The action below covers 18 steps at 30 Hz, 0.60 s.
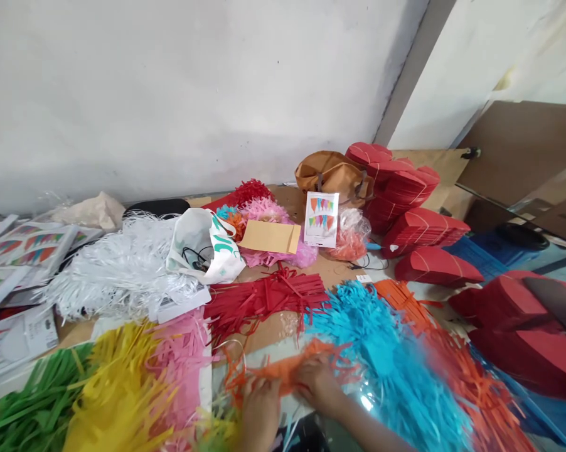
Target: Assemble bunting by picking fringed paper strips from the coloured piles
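Note:
Low in the middle of the view, an orange fringed paper tassel (285, 370) lies stretched across between my hands. My left hand (260, 395) grips its left part, and its loose strips spread out beyond the fingers. Farther right, my right hand (317, 380) has its fingers closed on the same paper, slightly blurred by motion. Just beyond my hands lies a bundle of dark red fringe (268, 301). A blue fringe pile (377, 358) is close to my right hand. Pink fringe (182, 364) and yellow fringe (118, 389) lie to the left of my left hand.
Green fringe (33, 402) is at the far left, white fringe (118, 263) behind it. A white bag (202, 245), a brown envelope (268, 237), a printed packet (321, 220) and a brown bag (330, 172) stand toward the wall. Red paper stacks (424, 229) and orange fringe (457, 358) line the right.

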Motion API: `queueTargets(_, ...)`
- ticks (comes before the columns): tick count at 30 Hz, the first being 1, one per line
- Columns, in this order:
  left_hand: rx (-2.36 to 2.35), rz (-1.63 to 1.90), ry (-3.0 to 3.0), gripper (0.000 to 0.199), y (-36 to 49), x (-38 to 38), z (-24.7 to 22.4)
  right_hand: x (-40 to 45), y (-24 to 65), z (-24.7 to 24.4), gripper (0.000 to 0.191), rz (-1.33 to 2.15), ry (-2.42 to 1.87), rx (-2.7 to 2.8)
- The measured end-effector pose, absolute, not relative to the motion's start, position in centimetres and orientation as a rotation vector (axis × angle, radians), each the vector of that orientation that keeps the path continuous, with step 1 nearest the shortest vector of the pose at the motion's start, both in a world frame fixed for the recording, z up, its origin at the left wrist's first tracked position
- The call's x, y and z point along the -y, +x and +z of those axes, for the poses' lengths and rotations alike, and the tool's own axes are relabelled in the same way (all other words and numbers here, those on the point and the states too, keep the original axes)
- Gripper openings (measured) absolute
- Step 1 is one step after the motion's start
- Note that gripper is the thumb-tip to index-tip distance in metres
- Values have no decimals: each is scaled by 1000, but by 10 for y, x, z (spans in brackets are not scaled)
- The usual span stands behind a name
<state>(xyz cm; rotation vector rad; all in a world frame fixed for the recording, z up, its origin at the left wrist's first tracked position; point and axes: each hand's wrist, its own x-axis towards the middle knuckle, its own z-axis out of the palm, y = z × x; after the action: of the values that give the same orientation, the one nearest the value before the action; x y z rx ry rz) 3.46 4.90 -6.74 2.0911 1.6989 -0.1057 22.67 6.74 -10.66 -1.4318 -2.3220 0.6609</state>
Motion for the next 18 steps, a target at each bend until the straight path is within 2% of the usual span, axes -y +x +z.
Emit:
queueTargets(4,-1796,-136,1981,25,17,-68,-81,-75,232,-103,14,769,-1541,2210)
queueTargets(8,-1841,-173,1943,34,10,-79,-85,-80,231,-106,25,704,-1739,2154)
queueTargets(12,-1898,-213,1949,43,20,-85,-85,-85,227,-115,22,683,-1858,2128)
queueTargets(18,-1912,-281,1934,43,24,-94,-85,-93,225,-119,21,689,-1942,2115)
